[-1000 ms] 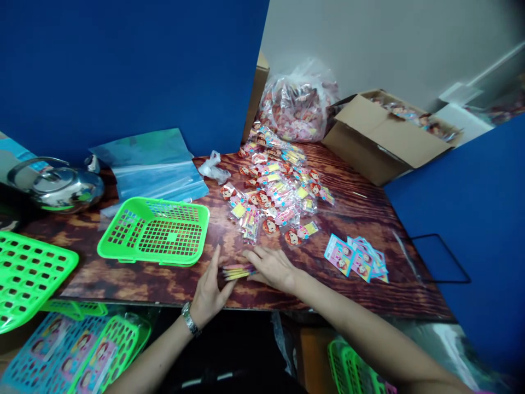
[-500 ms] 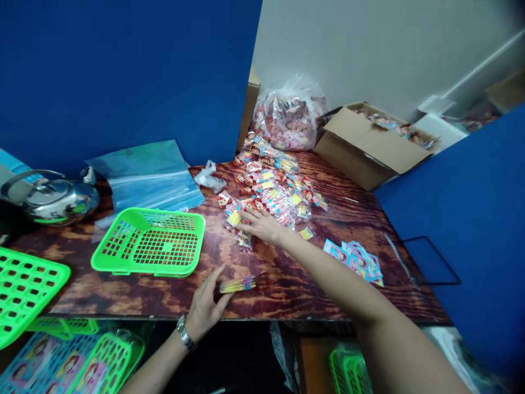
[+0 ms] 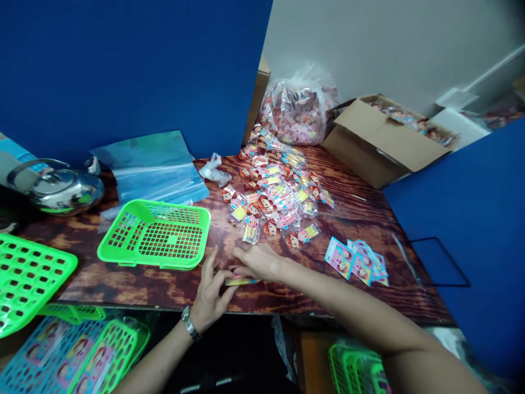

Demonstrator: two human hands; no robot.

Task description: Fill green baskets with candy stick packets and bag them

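Observation:
Near the front edge of the table, my left hand [image 3: 213,290] grips a small stack of flat packets [image 3: 238,282] between thumb and fingers, yellow edges showing. My right hand [image 3: 256,261] meets it from the right, its curled fingers on the stack's far side. Part of the stack is hidden behind those fingers. Just beyond the hands lies a spread heap of clear packets [image 3: 279,191] printed with a red-haired cartoon figure and a yellow patch. One loose packet [image 3: 251,229] lies closest to my right hand.
A green basket [image 3: 153,262] stands left of my hands, with another green basket [image 3: 33,279] at the far left. Printed cards [image 3: 340,257] lie on the right. Behind are a kettle [image 3: 61,191], plastic sheets [image 3: 151,164], a full bag [image 3: 297,109] and a cardboard box [image 3: 377,142].
My right hand has drawn back from the packet heap to the stack in my left hand. My left hand's fingers have closed in around the stack. The view has shifted slightly.

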